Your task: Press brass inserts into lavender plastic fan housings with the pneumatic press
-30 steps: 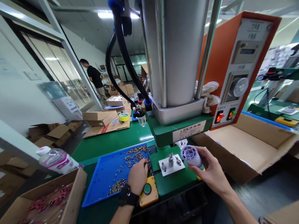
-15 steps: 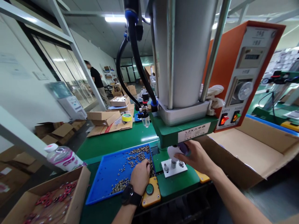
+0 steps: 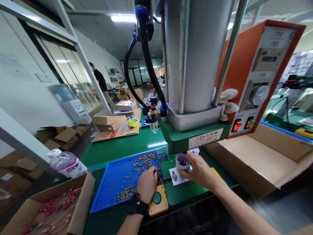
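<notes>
Lilac plastic housing (image 3: 183,163) now stands upright on the white fixture plate (image 3: 174,180) under the press, no longer tilted in air; right hand (image 3: 199,171) grasps it, left hand (image 3: 147,184) pinches inserts in the blue tray (image 3: 110,189)

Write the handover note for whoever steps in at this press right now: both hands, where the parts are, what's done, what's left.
Left hand: resting in the blue tray, fingers among the small metal pieces; whether it grips one cannot be told.
Right hand: holding the white and purple plastic part upright on the white fixture plate under the press head.
Done: the part appears seated on the fixture.
Left: the press head is up, clear of the part; the yellow button box beside the left wrist is untouched. The cardboard box of red pieces sits at the far left.
</notes>
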Demonstrator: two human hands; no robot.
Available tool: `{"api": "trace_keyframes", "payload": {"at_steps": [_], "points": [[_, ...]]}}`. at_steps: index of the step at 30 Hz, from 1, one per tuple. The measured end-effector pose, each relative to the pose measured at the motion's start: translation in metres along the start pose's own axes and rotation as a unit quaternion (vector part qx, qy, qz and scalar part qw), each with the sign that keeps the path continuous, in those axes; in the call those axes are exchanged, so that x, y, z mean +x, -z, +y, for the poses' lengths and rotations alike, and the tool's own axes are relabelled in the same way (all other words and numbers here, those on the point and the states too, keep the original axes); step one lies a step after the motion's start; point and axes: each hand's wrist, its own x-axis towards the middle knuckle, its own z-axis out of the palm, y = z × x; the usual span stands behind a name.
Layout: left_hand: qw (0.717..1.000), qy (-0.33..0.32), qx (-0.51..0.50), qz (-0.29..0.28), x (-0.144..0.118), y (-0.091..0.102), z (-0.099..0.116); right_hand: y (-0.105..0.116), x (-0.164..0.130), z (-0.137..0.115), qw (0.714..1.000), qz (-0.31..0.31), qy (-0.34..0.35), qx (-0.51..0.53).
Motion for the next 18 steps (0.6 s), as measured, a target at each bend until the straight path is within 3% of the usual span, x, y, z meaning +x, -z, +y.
{"api": "trace_keyframes", "payload": {"at_steps": [6,11,15,18], "points": [[0.999,-0.009,-0.018,0.025,-0.001,0.002,0.0,-0.021,-0.017,0.006,0.996,0.045,-0.045,0.062],[0.982,-0.071,-0.119,0.13,-0.03,0.015,0.01,-0.021,-0.019,0.004,0.99,0.079,-0.087,0.083],[0.981,-0.138,-0.097,0.097,-0.068,0.026,0.018,-0.017,-0.016,-0.002,0.981,0.035,-0.105,0.16],[0.977,-0.182,-0.051,0.094,-0.088,0.023,0.012,-0.023,-0.019,-0.003,0.976,0.094,-0.12,0.157]]}}
